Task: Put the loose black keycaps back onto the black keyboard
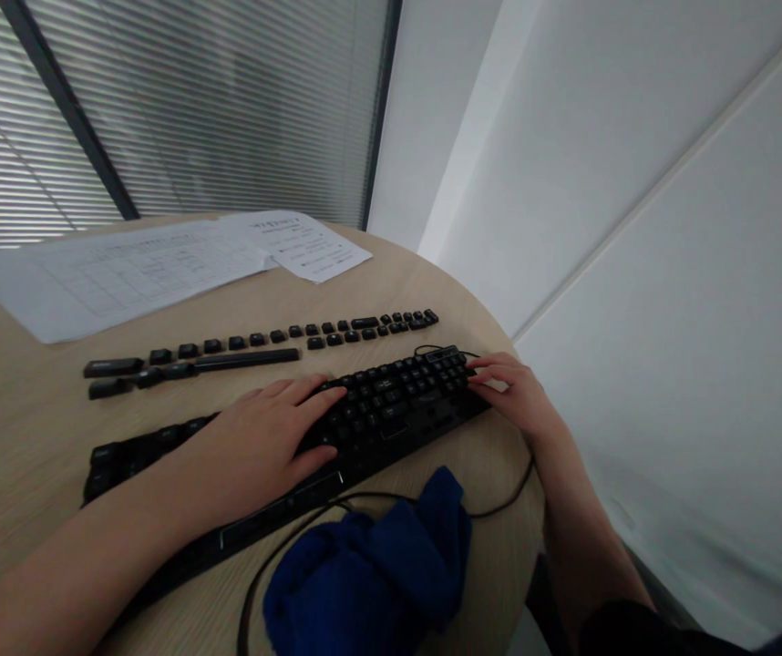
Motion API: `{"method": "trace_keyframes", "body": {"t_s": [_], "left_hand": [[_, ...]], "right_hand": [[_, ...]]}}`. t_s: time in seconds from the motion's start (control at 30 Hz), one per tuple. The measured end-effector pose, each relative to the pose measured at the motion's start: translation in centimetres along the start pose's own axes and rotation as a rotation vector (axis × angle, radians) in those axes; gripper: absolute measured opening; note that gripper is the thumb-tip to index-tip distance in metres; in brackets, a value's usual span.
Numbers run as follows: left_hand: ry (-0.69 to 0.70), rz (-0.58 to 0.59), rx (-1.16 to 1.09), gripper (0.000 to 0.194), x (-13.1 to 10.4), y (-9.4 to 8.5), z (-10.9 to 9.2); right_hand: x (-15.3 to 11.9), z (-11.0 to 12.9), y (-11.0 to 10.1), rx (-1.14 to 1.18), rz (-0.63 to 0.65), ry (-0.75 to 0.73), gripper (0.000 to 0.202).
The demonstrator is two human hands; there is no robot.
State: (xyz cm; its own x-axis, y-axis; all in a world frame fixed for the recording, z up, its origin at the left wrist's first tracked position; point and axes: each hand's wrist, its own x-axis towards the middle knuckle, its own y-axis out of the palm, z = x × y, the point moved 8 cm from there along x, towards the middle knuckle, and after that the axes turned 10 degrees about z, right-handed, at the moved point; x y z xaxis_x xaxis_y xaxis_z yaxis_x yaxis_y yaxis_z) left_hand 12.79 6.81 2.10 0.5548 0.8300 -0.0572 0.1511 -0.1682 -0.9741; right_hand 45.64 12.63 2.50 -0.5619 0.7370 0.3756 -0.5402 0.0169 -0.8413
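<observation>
A black keyboard (391, 401) lies at a slant across the round wooden table, with some key places along its front edge bare. My left hand (282, 428) rests over its middle, fingers and thumb spread across the keys and front strip. At the keyboard's right end, my right hand (510, 392) has its fingertips drawn together against the outer keys; anything small between them is hidden. Behind the keyboard, loose black keycaps (256, 340) stand in two rows, including a long spacebar (247, 360).
A crumpled blue cloth (377, 574) lies in front of the keyboard, by a black cable (507, 501) that loops to the right. Printed sheets (145, 273) cover the table's far left. Beyond the table's right edge stands a white wall (637, 228); blinds (227, 109) hang behind.
</observation>
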Motion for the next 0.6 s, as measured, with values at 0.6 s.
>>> {"method": "trace_keyframes", "body": {"t_s": [0.6], "left_hand": [[-0.015, 0.020, 0.018, 0.063, 0.1, -0.1, 0.0]], "right_hand": [[0.1, -0.8, 0.7, -0.017, 0.054, 0.133, 0.008]]}}
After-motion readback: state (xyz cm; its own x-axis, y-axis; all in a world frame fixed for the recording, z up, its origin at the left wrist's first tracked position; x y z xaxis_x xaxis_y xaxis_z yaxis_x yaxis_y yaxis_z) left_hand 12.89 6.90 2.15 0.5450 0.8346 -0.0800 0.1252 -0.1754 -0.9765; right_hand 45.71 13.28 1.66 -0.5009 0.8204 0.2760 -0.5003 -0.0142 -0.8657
